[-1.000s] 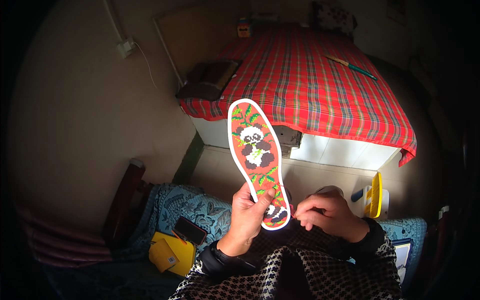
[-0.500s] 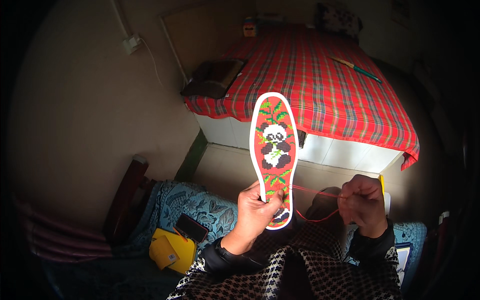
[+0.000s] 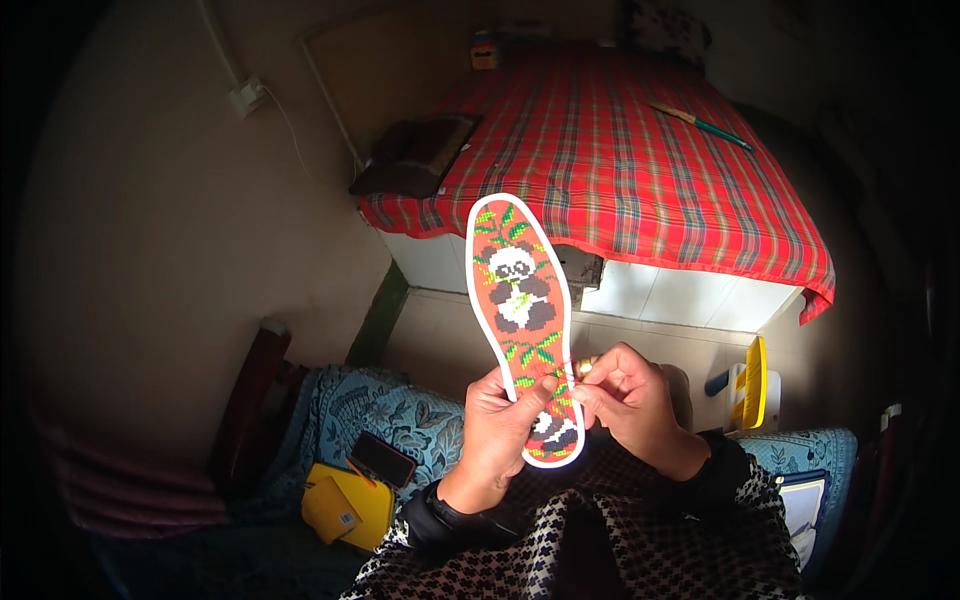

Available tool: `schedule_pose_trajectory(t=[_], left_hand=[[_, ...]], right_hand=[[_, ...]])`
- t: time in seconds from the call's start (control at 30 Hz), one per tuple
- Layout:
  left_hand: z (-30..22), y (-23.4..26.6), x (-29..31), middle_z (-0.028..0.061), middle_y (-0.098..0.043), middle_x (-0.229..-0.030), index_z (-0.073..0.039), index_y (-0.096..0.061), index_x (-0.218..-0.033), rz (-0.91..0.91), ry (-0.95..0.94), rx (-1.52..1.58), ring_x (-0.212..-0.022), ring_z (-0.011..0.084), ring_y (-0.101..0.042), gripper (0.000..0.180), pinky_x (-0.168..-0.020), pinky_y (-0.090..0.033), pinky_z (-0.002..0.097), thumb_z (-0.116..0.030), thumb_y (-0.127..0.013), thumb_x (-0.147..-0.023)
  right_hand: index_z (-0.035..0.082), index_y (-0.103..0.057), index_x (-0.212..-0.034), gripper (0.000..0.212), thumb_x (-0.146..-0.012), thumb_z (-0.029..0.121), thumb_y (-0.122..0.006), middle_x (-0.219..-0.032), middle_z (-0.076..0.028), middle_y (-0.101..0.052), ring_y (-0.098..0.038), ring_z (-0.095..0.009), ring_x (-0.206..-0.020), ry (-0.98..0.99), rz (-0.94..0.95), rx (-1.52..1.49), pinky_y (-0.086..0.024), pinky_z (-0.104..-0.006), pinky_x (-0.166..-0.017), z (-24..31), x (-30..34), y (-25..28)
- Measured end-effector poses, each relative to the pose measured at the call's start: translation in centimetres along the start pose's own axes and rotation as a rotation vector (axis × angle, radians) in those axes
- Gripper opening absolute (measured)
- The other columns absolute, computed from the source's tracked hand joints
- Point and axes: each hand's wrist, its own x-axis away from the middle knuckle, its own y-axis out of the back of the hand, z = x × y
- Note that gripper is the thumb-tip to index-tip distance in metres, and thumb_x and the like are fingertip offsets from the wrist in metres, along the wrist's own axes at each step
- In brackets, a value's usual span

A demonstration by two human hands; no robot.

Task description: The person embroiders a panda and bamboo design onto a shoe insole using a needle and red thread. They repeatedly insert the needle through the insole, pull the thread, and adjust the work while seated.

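- The left hand [image 3: 500, 425] is pinching the panda-patterned insole [image 3: 527, 330] low down, its thumb pressing on the front.
- The insole is rising from that grip, leaning slightly left, its wider end pointing away above the thumb.
- The right hand [image 3: 635, 405] is curling its fingertips against the insole's right edge, just beside the left grip; whether they are pinching anything, I cannot tell.
- A phone [image 3: 382, 460] is lying left of the left hand.
- Beyond both hands, a plaid bedcover [image 3: 610, 180] is hanging over the bed's edge.

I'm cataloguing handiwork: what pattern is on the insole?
The insole shows a panda and green leaves on red, clearest in the head view.
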Motion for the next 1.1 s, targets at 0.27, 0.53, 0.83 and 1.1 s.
schedule_pose_trajectory(t=[0.27,0.53,0.83,1.1], left_hand=[[0.8,0.9,-0.4,0.0061,-0.065,-0.1,0.004,-0.066,-0.1,0.013,-0.14,-0.18,-0.081,0.0082,-0.06,0.015,-0.07,-0.05,0.023,-0.001,-0.064,-0.085],[1.5,1.5,-1.1,0.0036,-0.064,-0.097,0.004,-0.065,-0.101,0.022,-0.265,-0.385,-0.077,0.0075,-0.059,0.015,-0.069,-0.049,0.0225,0.002,-0.062,-0.086],[2.1,1.6,-1.4,0.0052,-0.064,-0.098,0.002,-0.067,-0.098,0.061,-0.295,-0.417,-0.082,0.0093,-0.059,0.015,-0.071,-0.049,0.0234,0.001,-0.063,-0.084],[2.0,4.5,-3.2,0.0048,-0.06,-0.08,0.001,-0.066,-0.09,-0.228,-0.514,-0.742,-0.065,0.0109,-0.057,0.01,-0.06,-0.046,0.0232,0.003,-0.062,-0.081]], right_hand=[[0.002,-0.044,-0.084,0.017,-0.085,-0.003,-0.06,-0.072,-0.005,-0.056,-0.057,-0.008,-0.059,0.062,-0.04,0.016,-0.047,-0.0207,-0.05,1.2,-1.0,0.6],[0.004,-0.044,-0.086,0.016,-0.086,-0.003,-0.058,-0.078,-0.009,-0.057,-0.059,-0.011,-0.066,-0.03,0.072,-0.219,-0.048,-0.0219,-0.053,4.0,-0.5,1.5],[0.008,-0.041,-0.089,0.012,-0.089,0.003,-0.052,-0.067,-0.008,-0.051,-0.055,-0.019,-0.053,-0.178,0.018,-0.5,-0.044,-0.0292,-0.047,2.7,-1.6,0.4],[0.006,-0.04,-0.089,0.014,-0.089,-0.002,-0.051,-0.062,-0.008,-0.052,-0.046,-0.014,-0.043,-0.312,0.135,-0.703,-0.035,-0.0249,-0.039,5.6,0.3,1.1]])
